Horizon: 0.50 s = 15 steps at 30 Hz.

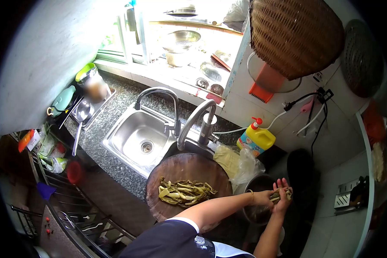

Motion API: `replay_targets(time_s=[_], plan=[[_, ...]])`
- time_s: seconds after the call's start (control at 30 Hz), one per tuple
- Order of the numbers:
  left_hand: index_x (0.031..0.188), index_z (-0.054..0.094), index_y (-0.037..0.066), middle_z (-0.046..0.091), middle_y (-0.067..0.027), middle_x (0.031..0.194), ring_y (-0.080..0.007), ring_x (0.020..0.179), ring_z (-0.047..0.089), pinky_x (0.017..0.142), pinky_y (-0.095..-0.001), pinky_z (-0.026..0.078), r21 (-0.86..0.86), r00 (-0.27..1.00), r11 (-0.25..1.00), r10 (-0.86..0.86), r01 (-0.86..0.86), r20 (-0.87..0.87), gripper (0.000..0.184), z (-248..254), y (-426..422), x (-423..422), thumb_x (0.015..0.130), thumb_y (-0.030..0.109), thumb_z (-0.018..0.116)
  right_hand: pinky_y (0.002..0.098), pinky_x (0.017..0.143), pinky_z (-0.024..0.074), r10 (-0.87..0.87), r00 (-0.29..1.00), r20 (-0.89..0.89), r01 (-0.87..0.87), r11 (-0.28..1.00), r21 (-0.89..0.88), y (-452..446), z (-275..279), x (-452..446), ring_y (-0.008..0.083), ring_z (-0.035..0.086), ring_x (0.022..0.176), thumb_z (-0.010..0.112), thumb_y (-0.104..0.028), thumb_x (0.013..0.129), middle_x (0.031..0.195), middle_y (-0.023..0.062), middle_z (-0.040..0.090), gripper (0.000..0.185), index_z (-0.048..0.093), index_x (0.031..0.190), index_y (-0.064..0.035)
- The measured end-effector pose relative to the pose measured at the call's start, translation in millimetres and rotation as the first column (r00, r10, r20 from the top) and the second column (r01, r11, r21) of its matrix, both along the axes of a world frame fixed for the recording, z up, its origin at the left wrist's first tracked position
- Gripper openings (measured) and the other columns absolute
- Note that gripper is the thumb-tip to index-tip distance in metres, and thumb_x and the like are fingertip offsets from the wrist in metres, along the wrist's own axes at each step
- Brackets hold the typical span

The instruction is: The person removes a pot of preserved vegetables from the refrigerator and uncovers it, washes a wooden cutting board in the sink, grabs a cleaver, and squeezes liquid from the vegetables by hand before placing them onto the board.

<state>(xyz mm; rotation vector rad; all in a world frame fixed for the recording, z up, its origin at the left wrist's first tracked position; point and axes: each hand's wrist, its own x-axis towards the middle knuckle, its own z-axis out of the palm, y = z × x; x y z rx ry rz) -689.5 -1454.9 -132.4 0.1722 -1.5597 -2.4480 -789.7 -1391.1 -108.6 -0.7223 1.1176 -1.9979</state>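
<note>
Both hands are closed around a clump of limp pickled greens (276, 197) above a dark round pot (254, 217). My left hand (264, 199), with a thin bracelet at its wrist, presses the clump from the left. My right hand (282, 202) cups it from the right, some fingertips pointing up. Part of the clump is hidden by the fingers. To the left, a heap of similar yellow-green vegetables (187, 192) lies on a round wooden chopping board (221, 176). My left forearm crosses the board's lower right edge.
Behind the board are a steel sink (133, 133) and two curved taps. A yellow pump bottle (262, 138), a cloth (226, 160) and a clear plastic bag (250, 165) stand near the pot. A wicker basket (294, 34) hangs at upper right; a ladle (82, 112) lies at left.
</note>
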Motion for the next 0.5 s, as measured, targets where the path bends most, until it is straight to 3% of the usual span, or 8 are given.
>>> replay_targets(time_s=[0.07,0.1,0.2,0.23,0.27,0.33,0.4,0.5], plan=[[0.111,0.048,0.001,0.057,-0.0081,0.087,-0.0177,0.081,0.057,0.072,-0.0274,0.047,0.01,1.0,1.0,-0.011,0.011,-0.021,0.054,-16.2,3.7,-12.8,0.059,0.003,0.063,0.042,0.086,0.0478,-0.016,0.998,-0.064,0.019,0.999,0.045,-0.7,12.6,4.1,0.0279,0.054,0.102,0.051,0.003,0.075,0.122,0.0145,0.046,0.016,0.044,0.087,-0.0049],[0.109,0.049,0.001,0.058,-0.0084,0.087,-0.0177,0.081,0.057,0.071,-0.028,0.047,-0.01,0.999,1.0,0.015,-0.015,-0.046,0.052,-16.9,4.1,-15.5,0.059,0.004,0.063,0.0323,0.071,0.052,-0.078,0.994,-0.077,0.084,0.993,0.08,-3.4,21.0,10.8,0.0214,0.059,0.082,0.051,0.005,0.076,0.122,0.0163,0.047,0.017,0.043,0.084,-0.0068],[0.105,0.05,0.002,0.058,-0.0078,0.087,-0.017,0.08,0.056,0.071,-0.0289,0.047,-0.046,0.995,0.998,0.044,-0.049,-0.086,0.047,-19.0,7.5,-22.9,0.061,0.004,0.064,0.0231,0.059,0.0471,-0.087,0.962,-0.26,0.107,0.992,0.064,-2.4,7.8,-4.6,0.0121,0.053,0.064,0.054,0.003,0.079,0.108,0.0125,0.055,0.018,0.043,0.086,-0.0089],[0.104,0.051,0.003,0.059,-0.0069,0.086,-0.0162,0.079,0.056,0.072,-0.0291,0.047,-0.055,0.993,0.997,0.052,-0.058,-0.102,0.044,-20.7,9.5,-24.2,0.062,0.005,0.064,0.0231,0.059,0.0471,-0.09,0.962,-0.257,0.109,0.992,0.064,-1.4,3.2,-6.8,0.0121,0.053,0.064,0.054,0.003,0.079,0.108,0.0125,0.055,0.018,0.043,0.086,-0.0089],[0.104,0.051,0.003,0.059,-0.0069,0.086,-0.0162,0.079,0.056,0.072,-0.0291,0.047,-0.055,0.994,0.997,0.051,-0.057,-0.099,0.044,-19.6,11.9,-23.4,0.062,0.005,0.064,0.0218,0.052,0.0427,-0.107,0.974,-0.199,0.12,0.991,0.055,-1.9,3.3,-4.2,0.0099,0.048,0.057,0.056,0.002,0.08,0.093,0.0091,0.055,0.017,0.043,0.084,-0.0088],[0.095,0.054,0.004,0.061,-0.0088,0.083,-0.0213,0.078,0.059,0.072,-0.0327,0.046,-0.303,0.955,0.912,0.227,-0.278,-0.193,0.035,-15.9,16.4,-22.7,0.063,0.01,0.066,0.0206,0.046,0.0382,-0.12,0.982,-0.143,0.128,0.991,0.046,-2.3,2.6,0.2,0.0077,0.043,0.049,0.058,0.001,0.081,0.078,0.0057,0.055,0.018,0.044,0.082,-0.0088],[0.092,0.054,0.005,0.061,-0.011,0.083,-0.0255,0.079,0.059,0.072,-0.0345,0.046,-0.401,0.942,0.855,0.269,-0.33,-0.202,0.031,-22.9,17.8,-26.7,0.064,0.013,0.066,0.0209,0.041,0.035,-0.194,0.968,-0.161,0.217,0.966,0.139,-3.9,3.9,8.2,0.0066,0.039,0.045,0.061,-0.001,0.08,0.06,0.0002,0.044,0.02,0.043,0.078,-0.009],[0.089,0.054,0.005,0.061,-0.0152,0.086,-0.0327,0.082,0.059,0.072,-0.0368,0.046,-0.539,0.932,0.761,0.314,-0.36,-0.179,0.03,-32.4,17.2,-29.3,0.065,0.018,0.066,0.0217,0.04,0.034,-0.253,0.951,-0.178,0.283,0.944,0.17,-4.8,1.4,10.1,0.0074,0.038,0.042,0.061,0.001,0.078,0.057,-0.0002,0.04,0.022,0.041,0.076,-0.0078]])
